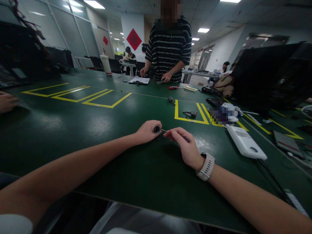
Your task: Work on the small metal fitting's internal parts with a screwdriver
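My left hand (147,132) is closed around a dark, round metal part (156,129) whose ring-shaped open end faces me. In my right hand (187,148), which wears a pale-strapped watch, is a slim screwdriver (187,139) with a dark handle. Its thin shaft points left and reaches the side of the metal part; whether the tip sits in a screw I cannot tell. Just below, tiny dark pieces (158,139) lie on the green table (146,175). Farther off, two dark metal fittings rest on the table, one (191,114) inside a yellow-taped outline and another (171,100) beside it.
A white power bank (246,143) with a black cable lies at right. Across the table a person in a striped shirt (169,48) stands near a clipboard (139,80) and a red screwdriver (173,87). Another person's hand (7,102) rests at far left. A white cup (106,65) stands behind.
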`<state>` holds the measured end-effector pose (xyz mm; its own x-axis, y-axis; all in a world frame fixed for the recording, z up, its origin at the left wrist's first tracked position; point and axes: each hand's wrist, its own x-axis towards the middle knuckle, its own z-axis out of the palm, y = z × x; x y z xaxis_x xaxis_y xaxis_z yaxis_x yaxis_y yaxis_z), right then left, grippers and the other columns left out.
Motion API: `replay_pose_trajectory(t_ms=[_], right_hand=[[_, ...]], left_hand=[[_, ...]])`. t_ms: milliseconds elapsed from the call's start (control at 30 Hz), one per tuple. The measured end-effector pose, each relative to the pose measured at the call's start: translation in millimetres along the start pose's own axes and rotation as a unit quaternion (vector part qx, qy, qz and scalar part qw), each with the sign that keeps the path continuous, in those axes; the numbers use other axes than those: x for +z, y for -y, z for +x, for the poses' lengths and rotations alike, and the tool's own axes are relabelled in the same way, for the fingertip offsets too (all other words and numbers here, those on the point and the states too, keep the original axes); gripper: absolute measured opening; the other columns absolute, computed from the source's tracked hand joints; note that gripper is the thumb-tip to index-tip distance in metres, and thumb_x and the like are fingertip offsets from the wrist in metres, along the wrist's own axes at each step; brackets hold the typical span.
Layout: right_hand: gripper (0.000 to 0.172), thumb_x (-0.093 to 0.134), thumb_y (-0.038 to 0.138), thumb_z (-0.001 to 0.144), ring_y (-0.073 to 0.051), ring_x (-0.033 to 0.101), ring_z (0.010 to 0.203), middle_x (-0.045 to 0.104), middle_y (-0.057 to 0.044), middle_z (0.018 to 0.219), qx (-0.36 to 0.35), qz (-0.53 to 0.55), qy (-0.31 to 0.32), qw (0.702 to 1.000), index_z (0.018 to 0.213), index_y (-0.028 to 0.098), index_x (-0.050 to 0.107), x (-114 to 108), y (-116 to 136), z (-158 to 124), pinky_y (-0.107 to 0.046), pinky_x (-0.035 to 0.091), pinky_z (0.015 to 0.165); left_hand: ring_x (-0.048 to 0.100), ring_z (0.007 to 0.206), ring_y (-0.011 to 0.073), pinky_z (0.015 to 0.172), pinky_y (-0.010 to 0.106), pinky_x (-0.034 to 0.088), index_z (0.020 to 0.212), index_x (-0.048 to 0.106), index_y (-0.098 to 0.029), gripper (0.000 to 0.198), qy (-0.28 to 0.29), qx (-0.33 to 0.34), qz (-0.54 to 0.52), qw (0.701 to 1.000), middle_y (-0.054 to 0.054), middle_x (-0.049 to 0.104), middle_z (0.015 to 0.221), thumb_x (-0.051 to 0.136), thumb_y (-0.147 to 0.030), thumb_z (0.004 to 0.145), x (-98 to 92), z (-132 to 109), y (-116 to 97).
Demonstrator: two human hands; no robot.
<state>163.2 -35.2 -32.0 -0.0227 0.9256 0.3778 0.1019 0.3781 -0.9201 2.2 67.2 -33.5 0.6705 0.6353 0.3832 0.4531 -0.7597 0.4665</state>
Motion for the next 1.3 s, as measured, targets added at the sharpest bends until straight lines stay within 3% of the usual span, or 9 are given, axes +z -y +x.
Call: replay_pose_trajectory(t_ms=[133, 300, 367, 533, 700, 833, 933, 1100, 1300], right_hand=[[0.018, 0.048, 0.028, 0.088, -0.018, 0.059, 0.084, 0.064, -0.004, 0.086, -0.046, -0.111, 0.012, 0.993, 0.086, 0.020, 0.065, 2.6, 4.5, -2.5, -0.033, 0.045, 0.076], [0.015, 0.047, 0.021, 0.087, -0.018, 0.057, 0.086, 0.064, -0.006, 0.091, -0.148, -0.221, 0.057, 0.962, 0.092, 0.019, 0.061, 5.3, 5.1, -5.8, -0.034, 0.045, 0.079], [0.014, 0.047, 0.020, 0.087, -0.018, 0.057, 0.085, 0.064, -0.006, 0.090, -0.159, -0.246, 0.060, 0.954, 0.091, 0.019, 0.061, 6.2, 4.7, -6.3, -0.034, 0.044, 0.078], [0.018, 0.048, 0.025, 0.086, -0.018, 0.058, 0.078, 0.064, -0.004, 0.082, -0.069, -0.194, 0.033, 0.978, 0.079, 0.019, 0.063, 5.1, 5.0, -4.8, -0.034, 0.044, 0.072], [0.018, 0.052, 0.028, 0.083, -0.017, 0.059, 0.080, 0.067, -0.003, 0.080, 0.049, 0.014, 0.006, 0.999, 0.076, 0.019, 0.067, 0.7, 0.7, 2.0, -0.032, 0.044, 0.074], [0.017, 0.057, 0.030, 0.076, -0.017, 0.060, 0.072, 0.069, -0.006, 0.076, 0.170, 0.196, -0.019, 0.966, 0.071, 0.017, 0.065, -2.6, -3.1, 9.6, -0.030, 0.044, 0.066], [0.017, 0.060, 0.030, 0.073, -0.016, 0.060, 0.066, 0.069, -0.006, 0.071, 0.205, 0.237, -0.015, 0.950, 0.070, 0.015, 0.065, -2.9, -4.0, 12.1, -0.029, 0.044, 0.063], [0.017, 0.059, 0.031, 0.076, -0.016, 0.060, 0.068, 0.069, -0.005, 0.074, 0.138, 0.195, -0.017, 0.971, 0.069, 0.017, 0.064, -1.3, -3.0, 8.0, -0.029, 0.045, 0.063], [0.020, 0.053, 0.029, 0.082, -0.015, 0.058, 0.074, 0.066, -0.003, 0.077, 0.035, -0.001, -0.005, 0.999, 0.073, 0.018, 0.068, 1.8, 2.6, 2.5, -0.031, 0.046, 0.069]], left_hand=[[0.050, 0.059, 0.0108, 0.054, 0.022, 0.035, 0.067, 0.051, -0.015, 0.010, 0.006, 0.006, 0.011, 1.000, -0.002, 0.053, 0.063, 0.053, -0.022, 0.075, -0.1, 0.4, -0.7], [0.050, 0.058, 0.0120, 0.053, 0.023, 0.034, 0.065, 0.052, -0.016, 0.007, 0.030, 0.004, 0.052, 0.998, -0.001, 0.054, 0.063, 0.054, -0.019, 0.071, 0.4, -0.1, -2.4], [0.051, 0.059, 0.0124, 0.053, 0.023, 0.034, 0.066, 0.052, -0.016, 0.005, 0.037, 0.003, 0.066, 0.997, -0.001, 0.054, 0.064, 0.054, -0.018, 0.070, 0.3, -0.4, -3.5], [0.050, 0.060, 0.0125, 0.054, 0.023, 0.034, 0.067, 0.052, -0.016, 0.005, 0.041, 0.007, 0.092, 0.995, 0.000, 0.054, 0.066, 0.053, -0.017, 0.072, -0.7, -1.5, -5.1], [0.051, 0.063, 0.0130, 0.056, 0.024, 0.036, 0.070, 0.052, -0.016, 0.004, 0.035, 0.020, 0.098, 0.994, 0.000, 0.054, 0.068, 0.052, -0.016, 0.074, -0.2, -1.9, -2.2], [0.049, 0.063, 0.0131, 0.059, 0.025, 0.036, 0.069, 0.051, -0.016, 0.006, 0.043, 0.065, 0.118, 0.990, 0.000, 0.053, 0.069, 0.051, -0.012, 0.073, 0.9, -1.3, -0.1], [0.050, 0.066, 0.0138, 0.063, 0.026, 0.037, 0.069, 0.051, -0.016, 0.007, 0.054, 0.088, 0.132, 0.986, 0.001, 0.053, 0.069, 0.050, -0.010, 0.072, 0.8, -0.8, -1.1], [0.050, 0.068, 0.0153, 0.063, 0.027, 0.037, 0.071, 0.053, -0.016, 0.007, 0.051, 0.075, 0.162, 0.983, 0.002, 0.054, 0.071, 0.050, -0.009, 0.072, -0.2, -1.2, -3.5], [0.051, 0.068, 0.0161, 0.062, 0.028, 0.036, 0.072, 0.053, -0.015, 0.007, 0.055, 0.072, 0.184, 0.979, 0.003, 0.055, 0.071, 0.049, -0.010, 0.074, -0.6, -2.6, -5.5]])
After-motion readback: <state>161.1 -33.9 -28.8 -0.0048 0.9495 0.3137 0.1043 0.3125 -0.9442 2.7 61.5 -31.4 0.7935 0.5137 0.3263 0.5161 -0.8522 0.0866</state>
